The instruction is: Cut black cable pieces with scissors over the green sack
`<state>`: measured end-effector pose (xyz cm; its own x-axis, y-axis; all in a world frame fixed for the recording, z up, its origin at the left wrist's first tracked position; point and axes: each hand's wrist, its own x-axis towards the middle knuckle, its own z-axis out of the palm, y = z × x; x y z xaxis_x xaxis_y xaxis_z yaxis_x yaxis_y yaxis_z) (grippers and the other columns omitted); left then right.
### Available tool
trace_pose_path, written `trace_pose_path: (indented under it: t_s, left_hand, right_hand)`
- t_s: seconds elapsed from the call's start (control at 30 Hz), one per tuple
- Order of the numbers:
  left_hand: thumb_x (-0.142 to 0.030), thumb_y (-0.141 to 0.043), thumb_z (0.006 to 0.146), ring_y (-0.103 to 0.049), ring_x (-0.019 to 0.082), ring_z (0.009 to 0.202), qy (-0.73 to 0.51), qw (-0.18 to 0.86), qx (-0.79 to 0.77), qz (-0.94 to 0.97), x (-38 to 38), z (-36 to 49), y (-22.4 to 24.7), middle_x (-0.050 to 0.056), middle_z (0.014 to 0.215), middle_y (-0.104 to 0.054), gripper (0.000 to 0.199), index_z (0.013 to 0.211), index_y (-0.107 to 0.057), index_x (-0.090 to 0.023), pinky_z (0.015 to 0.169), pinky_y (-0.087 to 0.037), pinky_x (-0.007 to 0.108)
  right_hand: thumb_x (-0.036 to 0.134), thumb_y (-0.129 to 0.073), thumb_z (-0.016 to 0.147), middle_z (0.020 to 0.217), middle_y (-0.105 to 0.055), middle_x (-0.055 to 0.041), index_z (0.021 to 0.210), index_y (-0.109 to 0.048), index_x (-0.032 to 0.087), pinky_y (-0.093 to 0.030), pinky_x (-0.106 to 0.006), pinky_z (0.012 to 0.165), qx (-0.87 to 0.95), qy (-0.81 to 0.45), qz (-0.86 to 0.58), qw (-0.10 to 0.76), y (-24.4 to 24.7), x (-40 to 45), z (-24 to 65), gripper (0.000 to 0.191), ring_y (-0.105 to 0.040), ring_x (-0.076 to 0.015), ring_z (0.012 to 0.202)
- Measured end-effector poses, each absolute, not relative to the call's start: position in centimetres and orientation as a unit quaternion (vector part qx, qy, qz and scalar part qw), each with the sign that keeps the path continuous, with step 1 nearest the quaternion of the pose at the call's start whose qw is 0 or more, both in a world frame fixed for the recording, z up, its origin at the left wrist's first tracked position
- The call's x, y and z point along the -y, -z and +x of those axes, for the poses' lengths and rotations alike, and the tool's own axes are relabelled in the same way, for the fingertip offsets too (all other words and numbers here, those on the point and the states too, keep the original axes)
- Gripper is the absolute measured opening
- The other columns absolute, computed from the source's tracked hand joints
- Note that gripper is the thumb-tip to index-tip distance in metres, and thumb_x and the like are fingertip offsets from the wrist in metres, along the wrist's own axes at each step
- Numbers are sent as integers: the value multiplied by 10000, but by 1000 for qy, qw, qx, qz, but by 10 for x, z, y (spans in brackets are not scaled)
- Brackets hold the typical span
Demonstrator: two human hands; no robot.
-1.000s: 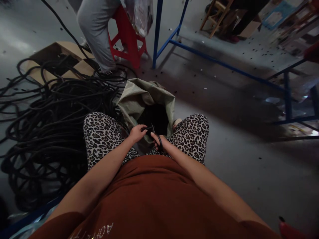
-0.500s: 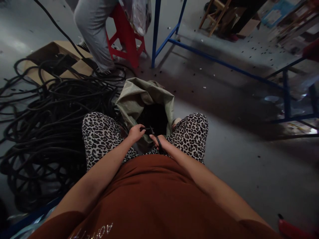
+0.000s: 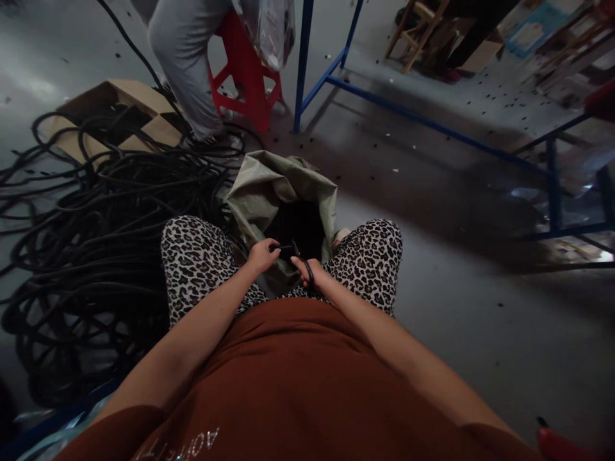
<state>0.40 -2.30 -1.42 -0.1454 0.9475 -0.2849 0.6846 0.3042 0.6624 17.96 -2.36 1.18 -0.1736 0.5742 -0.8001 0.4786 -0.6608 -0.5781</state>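
Between my knees stands a pale woven sack (image 3: 254,186), its mouth spread open and its inside dark. Over its near rim, my left hand (image 3: 262,255) pinches a short black strip (image 3: 285,248), which looks like rubber tubing and points to the right. My right hand (image 3: 310,271) is closed around the black handles of a pair of scissors (image 3: 306,266). Their blades reach up to the right end of the strip; whether they touch it I cannot tell. What lies deep in the sack is too dark to make out.
A large tangle of black tubing (image 3: 144,211) covers the floor at left, partly over an open cardboard box (image 3: 139,96). Ahead are a person's grey-trousered leg (image 3: 185,57), a red stool (image 3: 250,83) and a blue metal frame (image 3: 375,96). Small dark scraps dot the floor.
The scissors have turned slightly at the strip's right end, and more of the black strip shows between my hands. Both hands stay in nearly the same place; the whole view has shifted slightly.
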Motion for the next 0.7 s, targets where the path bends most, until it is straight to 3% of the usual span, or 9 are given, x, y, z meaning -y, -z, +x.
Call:
trace_pose_path:
  t_s: [0.17, 0.4, 0.7]
  left_hand:
    - [-246, -582, 716, -631, 146, 733, -269, 408, -744, 456, 18, 5, 14, 35, 789, -692, 214, 888, -658, -143, 705, -511, 260]
    - [-338, -601, 728, -613, 112, 571, -340, 539, -714, 290, 18, 7, 7, 54, 735, -686, 299, 936, -611, -124, 537, -476, 230]
    - [-297, -624, 690, -554, 85, 486, -330, 537, -708, 317, 19, 9, 9, 5, 602, -628, 232, 838, -613, -119, 484, -435, 198]
  right_hand:
    - [571, -503, 839, 402, -453, 31, 646, -514, 131, -358, -171, 280, 376, -679, -629, 33, -8, 24, 180, 480, -421, -75, 270]
    - [595, -483, 841, 438, -515, -3, 715, -528, 119, -437, -195, 337, 359, -714, -600, 34, -6, 26, 177, 494, -506, -107, 328]
    - [627, -488, 816, 442, -527, -8, 698, -533, 124, -409, -188, 329, 396, -712, -580, 9, -5, 26, 178, 519, -500, -107, 329]
